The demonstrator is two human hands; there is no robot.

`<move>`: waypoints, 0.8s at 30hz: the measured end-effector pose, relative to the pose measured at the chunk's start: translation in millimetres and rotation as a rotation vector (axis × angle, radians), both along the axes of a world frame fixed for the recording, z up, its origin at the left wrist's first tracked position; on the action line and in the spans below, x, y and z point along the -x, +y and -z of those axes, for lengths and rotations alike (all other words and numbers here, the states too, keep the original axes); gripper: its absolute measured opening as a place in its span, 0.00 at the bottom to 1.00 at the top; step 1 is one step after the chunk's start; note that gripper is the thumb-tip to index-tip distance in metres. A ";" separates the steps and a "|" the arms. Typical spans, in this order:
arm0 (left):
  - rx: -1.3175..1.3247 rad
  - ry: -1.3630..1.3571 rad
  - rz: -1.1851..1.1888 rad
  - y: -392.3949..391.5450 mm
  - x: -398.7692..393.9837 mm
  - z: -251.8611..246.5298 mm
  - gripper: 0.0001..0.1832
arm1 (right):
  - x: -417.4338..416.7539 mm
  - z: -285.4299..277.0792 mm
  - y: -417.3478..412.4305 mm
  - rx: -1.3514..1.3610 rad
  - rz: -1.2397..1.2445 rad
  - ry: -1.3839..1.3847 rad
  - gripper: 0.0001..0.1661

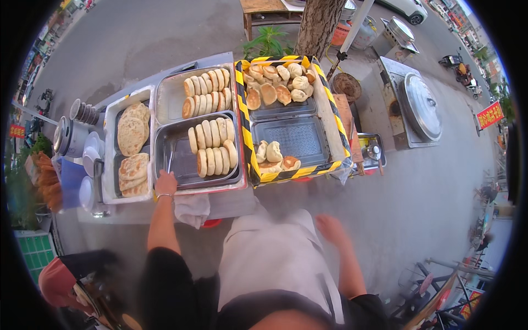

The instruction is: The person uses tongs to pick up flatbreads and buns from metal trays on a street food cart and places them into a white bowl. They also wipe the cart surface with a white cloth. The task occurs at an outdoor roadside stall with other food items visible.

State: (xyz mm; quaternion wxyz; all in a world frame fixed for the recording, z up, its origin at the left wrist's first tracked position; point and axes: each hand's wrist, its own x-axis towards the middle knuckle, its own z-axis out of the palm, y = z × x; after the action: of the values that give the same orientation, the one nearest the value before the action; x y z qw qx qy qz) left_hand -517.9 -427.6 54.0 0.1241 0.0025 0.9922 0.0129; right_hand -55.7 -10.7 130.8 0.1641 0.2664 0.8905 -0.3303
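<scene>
My left hand (166, 184) is at the front left corner of a dark metal tray (181, 165). Its fingers close on the near end of slim metal tongs (170, 153), which reach into the tray. Two rows of round, pale-sided flatbreads (215, 161) stand on edge in the tray's right half. Behind it, a second tray (169, 99) carries browned breads (206, 103) in similar rows. My right hand (330, 228) hangs beside the pale apron (268, 255), away from the food. It is blurred, its fingers look partly curled, and I see nothing in it.
Left, a white foam box (108, 173) contains large flatbreads (133, 132). Right, a yellow-and-black taped box (247, 150) has buns (270, 94). A lidded steel pot (423, 108) stands farther right; a tree trunk (319, 29) rises behind. A person's pink hat (57, 280) shows lower left.
</scene>
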 end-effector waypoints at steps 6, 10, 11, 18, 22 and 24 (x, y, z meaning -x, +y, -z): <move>-0.623 0.321 0.083 25.6 -42.8 -25.1 0.23 | 125.1 -92.7 -0.4 0.234 -0.060 0.212 0.15; -1.127 -0.220 -0.117 129.9 -134.8 -91.2 0.22 | 199.1 -78.4 -15.8 0.487 -0.172 0.288 0.22; -1.193 -0.283 -0.059 154.3 -152.1 -100.9 0.22 | 209.1 -74.2 -24.2 0.622 -0.177 0.344 0.23; -1.259 -0.293 0.378 260.9 -199.5 -137.0 0.18 | 239.9 -51.7 2.3 1.156 0.020 0.373 0.16; -1.072 -0.327 0.331 275.7 -200.8 -140.8 0.17 | 250.2 -32.3 86.9 0.761 0.147 0.267 0.22; -1.036 -0.297 0.218 269.5 -210.6 -136.2 0.18 | 267.5 -22.2 137.7 0.349 0.009 0.464 0.27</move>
State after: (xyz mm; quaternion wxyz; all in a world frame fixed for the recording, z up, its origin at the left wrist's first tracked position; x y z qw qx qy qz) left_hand -307.3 -158.1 190.2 0.2461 0.1639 0.8220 0.4868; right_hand -323.3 127.1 153.0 -0.0020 0.1556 0.8327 -0.5313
